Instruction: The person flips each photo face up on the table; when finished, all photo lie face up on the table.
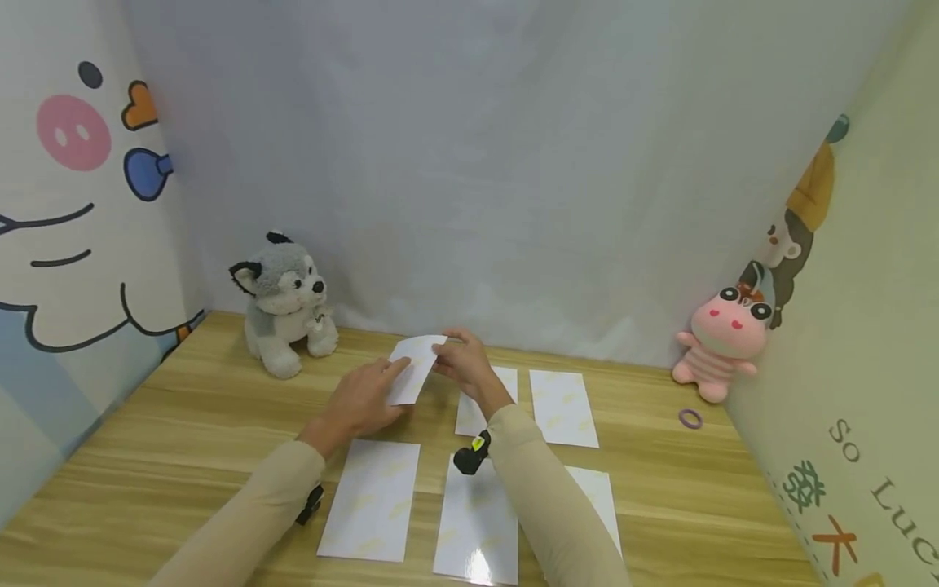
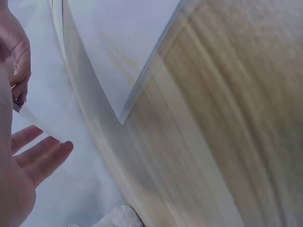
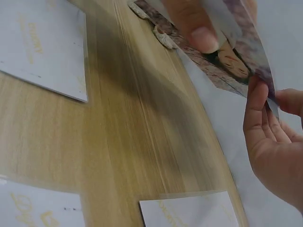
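Both hands hold up a photo print [image 1: 416,367] above the table, tilted, its white back towards the head camera. My left hand [image 1: 364,397] grips its left side, thumb on the back and the other fingers underneath. At the far right edge, my right hand [image 1: 467,364] pinches the print between thumb and fingers. The right wrist view shows the picture side of the print [image 3: 232,66], with a face on it, partly hidden by fingers. Several white prints lie flat nearby, including one [image 1: 370,501] below my left hand and another [image 1: 565,408] right of my right hand.
On the wooden table [image 1: 183,424], a grey and white plush dog [image 1: 286,306] sits at the back left. A pink plush toy [image 1: 722,338] leans at the back right, with a purple ring [image 1: 690,418] in front. A pale curtain [image 1: 513,179] hangs behind.
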`<state>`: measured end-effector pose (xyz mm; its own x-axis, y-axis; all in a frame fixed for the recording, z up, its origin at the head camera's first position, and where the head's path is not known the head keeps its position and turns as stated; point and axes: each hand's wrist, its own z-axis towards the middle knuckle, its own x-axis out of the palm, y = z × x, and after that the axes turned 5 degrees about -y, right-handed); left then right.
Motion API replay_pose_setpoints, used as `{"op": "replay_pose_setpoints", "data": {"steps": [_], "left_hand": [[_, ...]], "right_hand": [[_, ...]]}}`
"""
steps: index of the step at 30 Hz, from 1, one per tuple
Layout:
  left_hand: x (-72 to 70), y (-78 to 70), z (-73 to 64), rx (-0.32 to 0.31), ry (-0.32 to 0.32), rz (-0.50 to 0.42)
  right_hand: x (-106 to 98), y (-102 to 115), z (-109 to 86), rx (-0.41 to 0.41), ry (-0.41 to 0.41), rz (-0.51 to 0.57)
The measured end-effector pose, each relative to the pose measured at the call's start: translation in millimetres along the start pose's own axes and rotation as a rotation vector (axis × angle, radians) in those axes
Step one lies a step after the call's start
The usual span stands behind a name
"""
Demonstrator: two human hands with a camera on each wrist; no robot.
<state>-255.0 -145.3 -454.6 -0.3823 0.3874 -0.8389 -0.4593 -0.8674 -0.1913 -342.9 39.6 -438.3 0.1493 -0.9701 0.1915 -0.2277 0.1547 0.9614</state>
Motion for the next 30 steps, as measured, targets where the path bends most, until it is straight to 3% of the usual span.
{"op": "replay_pose_setpoints", "data": {"steps": [6,11,19,24,30], "left_hand": [[-2.5,-0.8,1.2,0.021,-0.057,-0.118],[-4.2,-1.4,4.4,0.047,-0.083,-0.234],[-5.2,-5.2,10.3,-0.014,-0.085,-0.380],[-4.5,-7.3,14.0,-0.036,-0.091,-0.404],[-5.2,-7.5,13.5,-0.047,-0.093,-0.415]], "right_hand": [[0,1,-1.2,0.001,0.028,0.079],[4,1,-2.4,-0.052,0.034,0.120],[11,4,-5.6,-0.115,-0.024,0.034],[14,5,-6.2,-0.116,-0.073,-0.002],[12,6,-5.8,-0.117,-0.033,-0.072]]}}
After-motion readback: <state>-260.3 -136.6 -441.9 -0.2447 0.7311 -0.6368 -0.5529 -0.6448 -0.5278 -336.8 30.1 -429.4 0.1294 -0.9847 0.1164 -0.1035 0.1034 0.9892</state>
